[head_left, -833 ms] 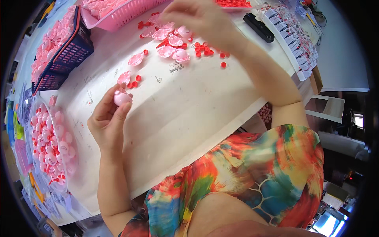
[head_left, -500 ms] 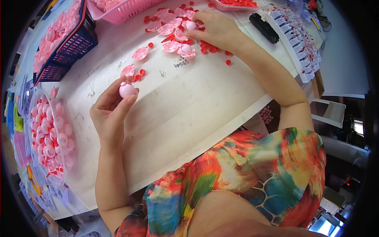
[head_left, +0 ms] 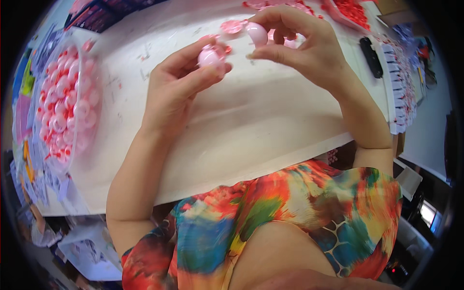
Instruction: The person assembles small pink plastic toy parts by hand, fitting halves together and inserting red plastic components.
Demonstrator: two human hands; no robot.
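Observation:
My left hand [head_left: 175, 81] pinches a glossy pink plastic ball [head_left: 210, 57] between thumb and fingers. A short distance to its right, my right hand [head_left: 311, 48] grips a smooth, rounded pink shell [head_left: 256, 35] between thumb and index finger. The two pink pieces are apart, both held above the white table [head_left: 232, 116]. Just beyond them lies a loose pink petal-shaped shell [head_left: 233, 26]. More pink shells and small red caps lie behind my right hand, which hides part of that pile.
At the left stands a clear tub [head_left: 75, 104] full of pink balls with red parts. A dark blue basket [head_left: 104, 14] is at the far left, and a tray of red caps [head_left: 350, 13] at the far right. A black elongated object [head_left: 371, 57] lies beside a wired white strip [head_left: 398, 87].
My right hand has come back from the pile with a pink shell. My left hand has moved right with its pink ball, so both are now close together. The view has shifted.

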